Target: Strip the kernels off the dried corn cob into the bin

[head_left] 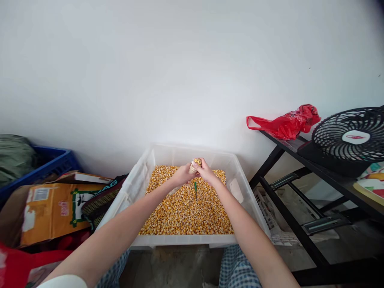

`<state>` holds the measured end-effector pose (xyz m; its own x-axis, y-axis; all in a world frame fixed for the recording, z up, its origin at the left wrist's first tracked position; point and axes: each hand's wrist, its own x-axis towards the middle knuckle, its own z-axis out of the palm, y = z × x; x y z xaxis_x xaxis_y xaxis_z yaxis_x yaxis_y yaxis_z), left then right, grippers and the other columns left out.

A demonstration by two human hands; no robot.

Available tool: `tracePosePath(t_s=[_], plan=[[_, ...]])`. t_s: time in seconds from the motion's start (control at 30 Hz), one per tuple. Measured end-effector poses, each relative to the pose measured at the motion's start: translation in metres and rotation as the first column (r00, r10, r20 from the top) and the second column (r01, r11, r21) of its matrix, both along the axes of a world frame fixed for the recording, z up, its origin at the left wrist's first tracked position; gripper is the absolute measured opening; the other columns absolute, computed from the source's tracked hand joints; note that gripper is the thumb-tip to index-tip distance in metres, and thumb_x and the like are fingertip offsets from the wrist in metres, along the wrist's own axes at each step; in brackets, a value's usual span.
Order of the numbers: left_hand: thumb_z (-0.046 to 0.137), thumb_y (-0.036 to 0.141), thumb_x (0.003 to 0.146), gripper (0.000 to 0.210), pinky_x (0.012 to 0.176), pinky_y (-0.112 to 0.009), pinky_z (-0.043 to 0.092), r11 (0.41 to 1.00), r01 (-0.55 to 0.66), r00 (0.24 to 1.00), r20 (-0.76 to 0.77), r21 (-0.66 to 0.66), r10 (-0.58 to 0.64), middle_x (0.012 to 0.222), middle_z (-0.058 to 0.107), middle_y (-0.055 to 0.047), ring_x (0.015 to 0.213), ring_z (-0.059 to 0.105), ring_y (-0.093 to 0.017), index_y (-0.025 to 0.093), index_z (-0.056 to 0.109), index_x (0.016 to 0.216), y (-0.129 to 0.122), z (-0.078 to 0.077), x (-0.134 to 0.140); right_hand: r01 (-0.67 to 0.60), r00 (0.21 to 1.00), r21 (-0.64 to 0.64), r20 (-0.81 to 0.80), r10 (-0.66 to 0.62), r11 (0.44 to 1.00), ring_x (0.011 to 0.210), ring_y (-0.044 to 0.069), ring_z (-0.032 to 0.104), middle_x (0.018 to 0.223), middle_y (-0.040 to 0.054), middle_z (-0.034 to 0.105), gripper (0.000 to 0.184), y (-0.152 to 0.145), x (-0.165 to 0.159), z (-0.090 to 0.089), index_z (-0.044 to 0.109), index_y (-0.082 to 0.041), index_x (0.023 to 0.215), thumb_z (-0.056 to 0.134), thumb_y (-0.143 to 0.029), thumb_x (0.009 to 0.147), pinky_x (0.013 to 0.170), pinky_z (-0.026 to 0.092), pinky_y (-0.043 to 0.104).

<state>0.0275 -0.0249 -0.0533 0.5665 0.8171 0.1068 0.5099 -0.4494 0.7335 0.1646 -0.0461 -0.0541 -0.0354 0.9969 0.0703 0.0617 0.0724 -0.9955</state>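
Both my hands close around one corn cob (196, 163), partly stripped, with yellow kernels left near its top end. My left hand (183, 175) grips the pale lower part, and my right hand (205, 169) wraps the upper right side. The fingers cover much of the cob. Below them, a translucent plastic bin (192, 240) holds a broad heap of loose corn kernels (183, 212). A screwdriver-like tool with a green handle (195, 187) and a thin dark shaft stands or lies in the kernels, just under my hands.
On the right, a black table (288, 148) carries a red plastic bag (288, 122) and a black fan (354, 136). To the left are a cardboard box (51, 208), a dark mesh bag (103, 200) and a blue crate (57, 156). A white wall (192, 80) rises behind the bin.
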Motion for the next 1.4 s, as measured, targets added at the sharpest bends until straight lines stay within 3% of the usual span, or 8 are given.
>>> tracePosePath(t_s=[0.13,0.23,0.47,0.57,0.77,1.03,1.2,1.4], plan=[[0.054,0.034,0.076,0.053,0.064,-0.031,0.047,0.954,-0.098,0.958,-0.233,0.285,0.168,0.086,0.068,-0.013,0.077,0.065,-0.026,0.012,0.043,0.123,-0.003,0.001,0.004,0.173,0.984,-0.003,0.048,-0.173,0.985,0.082,0.017,0.060,0.093,0.0022,0.060,0.045,-0.001,-0.006,0.000,0.047,-0.025,0.104,0.057,-0.055,0.071,0.062,0.051,0.028],[0.051,0.033,0.078,0.051,0.067,-0.031,0.045,0.944,-0.094,0.937,-0.293,0.316,0.191,0.090,0.068,-0.015,0.084,0.065,-0.028,0.012,0.043,0.123,-0.004,0.002,0.007,0.321,0.941,0.046,0.092,-0.324,0.946,0.085,0.017,0.060,0.091,0.0032,0.061,0.042,0.003,-0.010,-0.005,0.049,-0.023,0.099,0.056,-0.054,0.072,0.071,0.051,0.028],[0.050,0.028,0.077,0.044,0.056,-0.024,0.043,0.995,0.012,0.996,-0.092,0.100,-0.003,0.084,0.068,-0.006,0.062,0.064,-0.018,0.017,0.046,0.119,0.000,0.003,-0.001,0.035,0.999,-0.058,0.012,-0.035,0.998,0.082,0.016,0.061,0.092,0.0010,0.062,0.039,0.001,0.006,0.004,0.048,-0.024,0.103,0.058,-0.049,0.074,0.071,0.051,0.030],[0.051,0.029,0.076,0.040,0.059,-0.025,0.044,0.985,-0.012,0.989,-0.144,0.174,0.037,0.085,0.068,-0.007,0.068,0.064,-0.019,0.017,0.049,0.113,0.003,0.001,-0.004,-0.090,0.994,-0.109,-0.078,0.082,0.990,0.079,0.014,0.061,0.095,-0.0005,0.061,0.042,-0.004,0.006,0.010,0.047,-0.027,0.105,0.061,-0.048,0.072,0.065,0.052,0.027],[0.049,0.037,0.079,0.043,0.066,-0.029,0.043,0.938,-0.045,0.929,-0.330,0.344,0.165,0.089,0.068,-0.014,0.083,0.065,-0.027,0.015,0.045,0.116,0.004,-0.004,-0.001,0.154,0.973,-0.066,-0.161,-0.163,0.986,0.073,0.012,0.059,0.083,-0.0015,0.059,0.040,-0.002,-0.013,0.003,0.047,-0.023,0.091,0.060,-0.054,0.069,0.061,0.050,0.025],[0.052,0.036,0.078,0.038,0.065,-0.027,0.042,0.945,-0.053,0.939,-0.306,0.322,0.157,0.090,0.068,-0.011,0.083,0.064,-0.024,0.017,0.046,0.110,0.004,0.001,-0.004,-0.085,0.955,-0.076,-0.290,0.060,0.993,0.079,0.013,0.060,0.090,-0.0012,0.060,0.042,-0.005,-0.003,0.008,0.049,-0.025,0.095,0.065,-0.050,0.066,0.064,0.050,0.025],[0.051,0.040,0.079,0.039,0.066,-0.029,0.043,0.931,-0.053,0.918,-0.349,0.360,0.187,0.089,0.068,-0.013,0.084,0.065,-0.027,0.018,0.046,0.110,0.003,0.000,-0.001,0.146,0.961,-0.117,-0.218,-0.169,0.982,0.072,0.013,0.059,0.082,-0.0007,0.059,0.044,-0.003,-0.011,0.010,0.049,-0.022,0.088,0.057,-0.060,0.068,0.057,0.049,0.024],[0.053,0.036,0.078,0.050,0.067,-0.028,0.044,0.957,-0.014,0.972,-0.220,0.289,0.080,0.093,0.068,-0.013,0.085,0.064,-0.026,0.015,0.043,0.122,0.006,-0.005,-0.002,0.027,0.990,-0.046,-0.135,-0.033,0.999,0.073,0.013,0.060,0.085,-0.0011,0.059,0.042,-0.001,-0.004,0.003,0.045,-0.023,0.092,0.061,-0.054,0.068,0.061,0.051,0.027]])
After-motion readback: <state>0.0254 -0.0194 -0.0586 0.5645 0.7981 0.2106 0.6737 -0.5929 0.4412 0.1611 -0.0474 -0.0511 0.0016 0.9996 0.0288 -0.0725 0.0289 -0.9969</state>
